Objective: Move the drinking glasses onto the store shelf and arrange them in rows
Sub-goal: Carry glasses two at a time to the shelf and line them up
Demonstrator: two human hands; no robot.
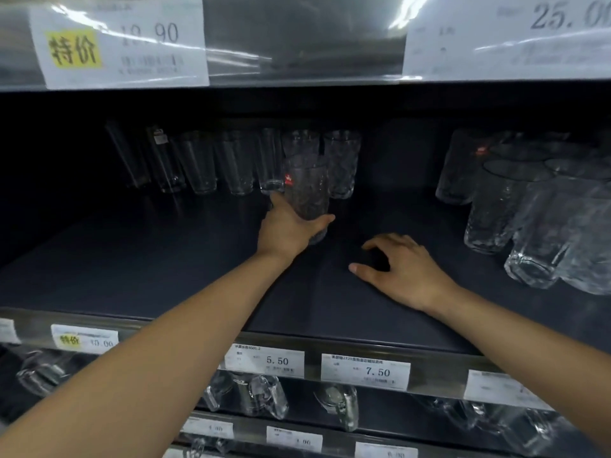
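Left grip [291, 228] clasps the lower body of a clear patterned drinking glass with red sticker [305, 188], centre frame, over the dark store shelf [165, 259]. Right grip [405, 269] rests released, empty. Glass judged rigid, slick, breakable; hold around the body.

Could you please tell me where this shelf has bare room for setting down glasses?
The shelf is bare in front of the back row of plain glasses, left of the left hand holding the stickered glass. A second gap lies behind the right hand, between the two patterned glasses and the right-hand cluster. That cluster and the back left are crowded.
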